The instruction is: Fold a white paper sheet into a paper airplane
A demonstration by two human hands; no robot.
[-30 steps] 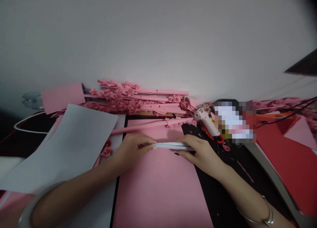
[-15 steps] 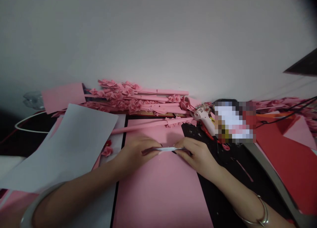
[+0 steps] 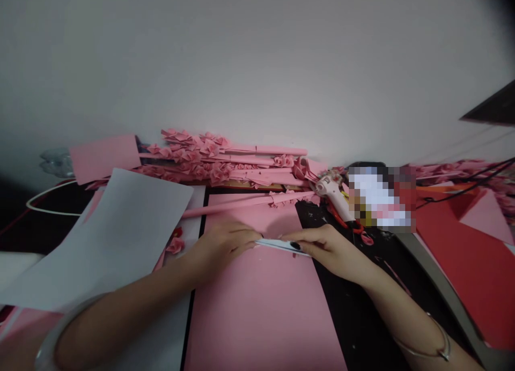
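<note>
Between my hands is a narrow white folded strip (image 3: 277,244), apparently paper, held low over a large pink sheet (image 3: 263,312). My left hand (image 3: 225,248) is closed on the strip's left end, its fingertips partly turned from view. Thumb and fingers of my right hand (image 3: 336,251) pinch the right part, and the strip's tip pokes out below the thumb. Just beyond my hands, a pink paper stem with small flowers (image 3: 241,203) lies across the top of the pink sheet.
Pink paper flower stems (image 3: 209,159) are piled along the wall. A glue gun (image 3: 336,194) and red-handled scissors (image 3: 341,216) lie at back right, beside a blurred-out patch. White paper (image 3: 104,242) covers the left; red sheets (image 3: 462,269) lie right. A loose pink rose (image 3: 175,245) rests near my left forearm.
My right hand has shifted slightly right along the strip, and its thumb now lies on the near face. More of the white strip shows, and it slants down to the right.
</note>
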